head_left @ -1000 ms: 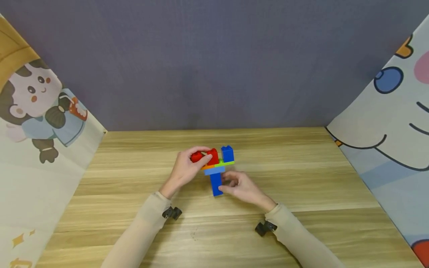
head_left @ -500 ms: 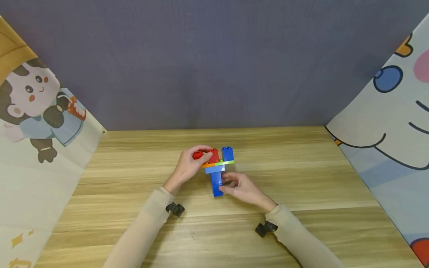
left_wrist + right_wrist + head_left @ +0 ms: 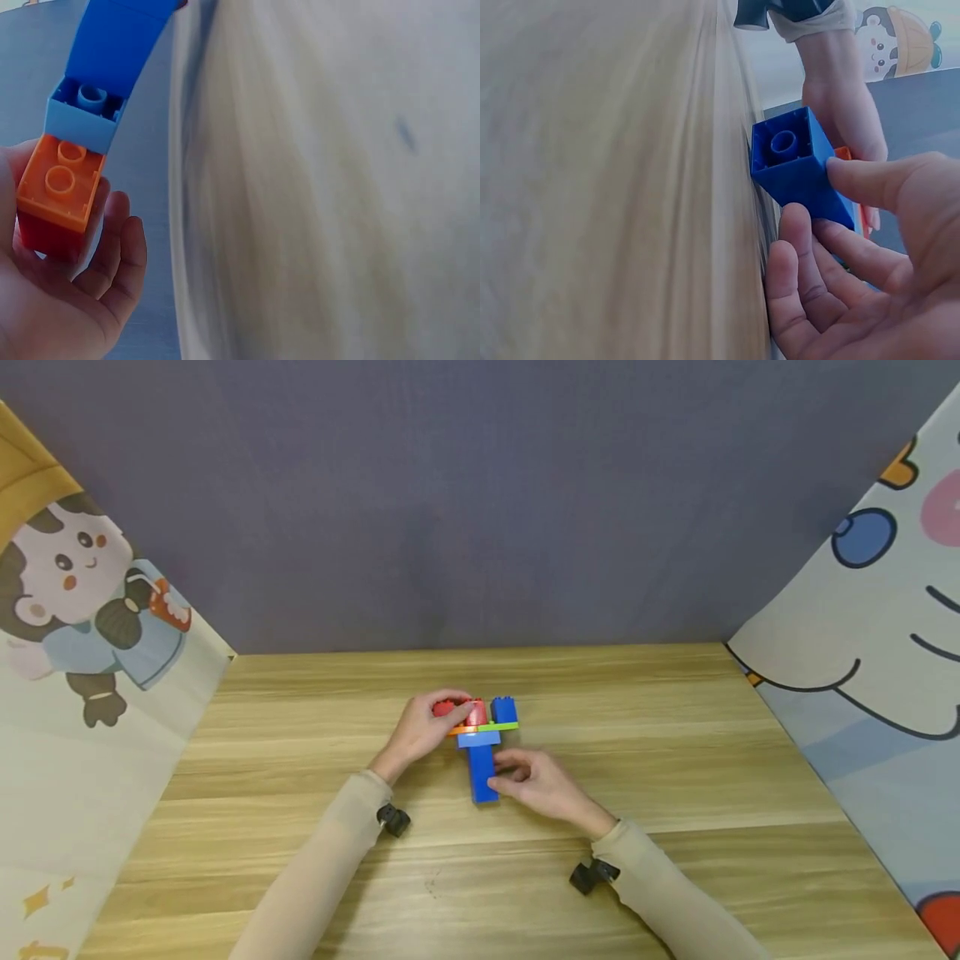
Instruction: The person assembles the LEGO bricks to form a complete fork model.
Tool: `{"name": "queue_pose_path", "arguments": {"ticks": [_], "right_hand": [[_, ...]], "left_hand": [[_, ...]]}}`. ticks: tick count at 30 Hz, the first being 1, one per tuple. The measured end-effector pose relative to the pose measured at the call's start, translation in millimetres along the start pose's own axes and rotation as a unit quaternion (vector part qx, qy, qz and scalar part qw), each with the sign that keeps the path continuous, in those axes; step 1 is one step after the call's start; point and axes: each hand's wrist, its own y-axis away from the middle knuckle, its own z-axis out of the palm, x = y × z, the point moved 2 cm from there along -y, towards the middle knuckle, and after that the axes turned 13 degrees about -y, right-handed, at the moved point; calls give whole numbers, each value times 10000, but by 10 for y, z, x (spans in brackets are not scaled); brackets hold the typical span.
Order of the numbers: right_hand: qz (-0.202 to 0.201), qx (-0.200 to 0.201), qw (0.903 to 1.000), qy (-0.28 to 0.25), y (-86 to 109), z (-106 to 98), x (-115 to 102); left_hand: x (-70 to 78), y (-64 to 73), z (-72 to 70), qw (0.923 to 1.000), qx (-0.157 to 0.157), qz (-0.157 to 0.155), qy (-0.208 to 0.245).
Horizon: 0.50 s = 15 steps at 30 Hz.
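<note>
Between my hands is one build of toy building bricks. Its stem of dark blue bricks (image 3: pixel 481 772) carries a light blue brick (image 3: pixel 478 740), under an orange plate (image 3: pixel 60 184) and a lime green plate (image 3: pixel 501 726). Red bricks (image 3: pixel 476 713) stand on the left part and a blue brick (image 3: pixel 504 710) on the right end. My left hand (image 3: pixel 418 724) grips the red bricks between thumb and fingers. My right hand (image 3: pixel 543 783) pinches the lower stem, whose hollow underside (image 3: pixel 784 142) shows in the right wrist view.
A wood-grain table (image 3: pixel 337 893) lies under the hands. Behind it rises a grey-blue panel (image 3: pixel 480 510). Printed cartoon panels border the left (image 3: pixel 112 693) and right (image 3: pixel 840 677) sides. A small black camera (image 3: pixel 393 819) sits on the left wrist, another (image 3: pixel 594 876) on the right.
The build's top has tipped slightly, and its right-end blue brick sits a little lower and further left in the head view. Both hands keep their hold; the left forearm has shifted slightly right.
</note>
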Motion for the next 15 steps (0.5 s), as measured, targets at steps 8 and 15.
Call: {"name": "queue_pose_path", "arguments": {"ticks": [8,15], "right_hand": [[58,5,10000,-29,-9,16,21],[42,5,10000,-42,-12,13,32]], "left_hand": [[-60,-69,36,9978,-146,91,-643],[-69,-102,64,9960,-249,190,-841]]}}
